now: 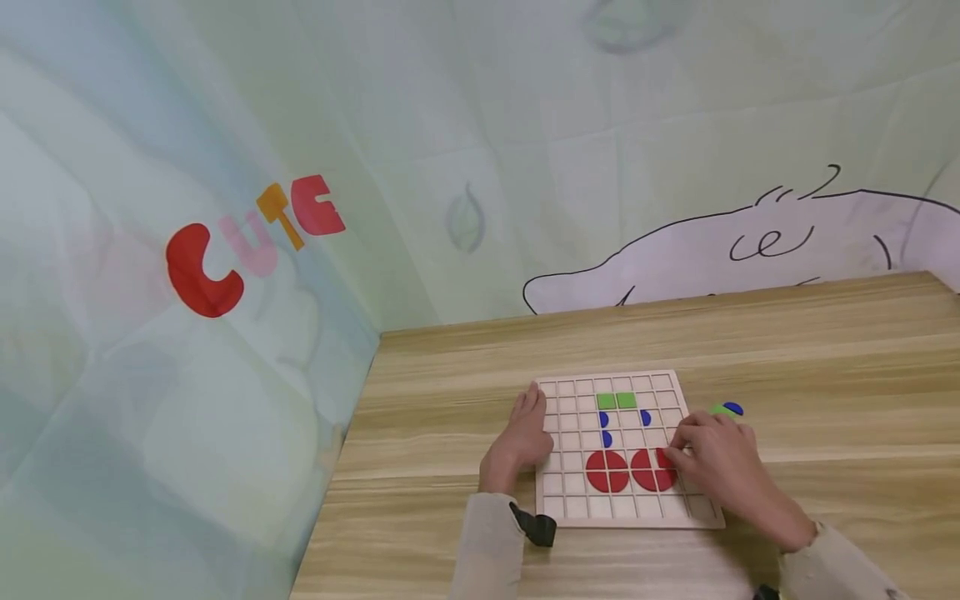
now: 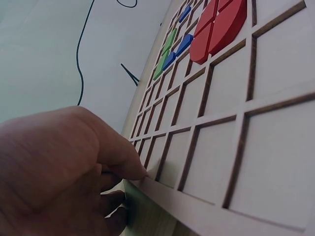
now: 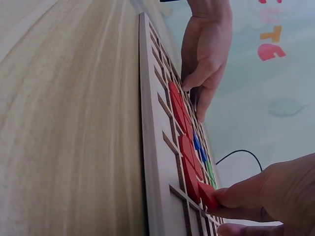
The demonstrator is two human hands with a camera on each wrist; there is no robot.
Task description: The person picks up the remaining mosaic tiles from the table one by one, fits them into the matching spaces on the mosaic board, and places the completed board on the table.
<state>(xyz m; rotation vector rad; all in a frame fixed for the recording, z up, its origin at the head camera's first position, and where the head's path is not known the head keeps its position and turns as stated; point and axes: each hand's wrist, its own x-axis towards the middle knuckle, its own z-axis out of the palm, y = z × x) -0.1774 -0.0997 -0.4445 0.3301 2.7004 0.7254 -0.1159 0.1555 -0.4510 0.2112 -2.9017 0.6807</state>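
A pale wooden grid board (image 1: 566, 507) lies on the table with coloured pieces set in its cells. My left hand (image 1: 521, 437) rests along the board's left edge, thumb touching the rim (image 2: 162, 191). Between thumb and fingertips my right hand (image 1: 723, 462) pinches a red quarter-circle piece (image 3: 207, 195), which sits tilted at the upper right of the right-hand red circle (image 1: 642, 480). Beside that circle is a full red circle (image 1: 597, 461) made of quarters. Two green squares (image 1: 606, 402) and several blue half-circles (image 1: 603, 420) sit in cells farther up.
Past my right hand, a green piece (image 1: 722, 411) and a blue piece (image 1: 733, 408) lie on the wood-grain table (image 1: 442, 383), partly hidden by the fingers. A printed cloth (image 1: 465, 108) hangs behind the table and down its left side.
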